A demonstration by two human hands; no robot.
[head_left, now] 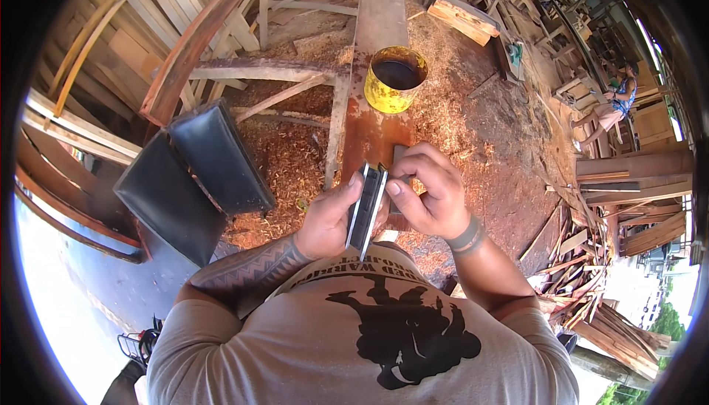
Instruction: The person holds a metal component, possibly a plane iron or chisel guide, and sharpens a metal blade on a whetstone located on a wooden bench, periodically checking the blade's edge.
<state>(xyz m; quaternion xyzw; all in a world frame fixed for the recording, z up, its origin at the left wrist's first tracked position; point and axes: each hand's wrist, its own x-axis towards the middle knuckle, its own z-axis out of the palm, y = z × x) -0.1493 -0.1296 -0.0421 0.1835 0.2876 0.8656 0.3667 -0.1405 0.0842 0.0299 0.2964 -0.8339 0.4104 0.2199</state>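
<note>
My left hand (325, 222) grips a flat, narrow black block with silvery edges (365, 213), held tilted in front of my belly. Its thumb lies along the near side; the other fingers are mostly hidden behind the block. I cannot tell exactly what the block is. My right hand (436, 194), with a dark band at the wrist, is closed beside the block's upper right edge, thumb and fingertips bent together. What they pinch, if anything, is hidden. Just beyond stands a yellow can (385, 100) with dark contents, on a stained wooden plank (369, 135).
Two black padded panels (173, 191) lie to the left, near a curved wooden beam (210, 28). Wood shavings (458, 124) cover the ground. Scrap wood (583, 272) is heaped at the right. Farther off at the right is another person (620, 98).
</note>
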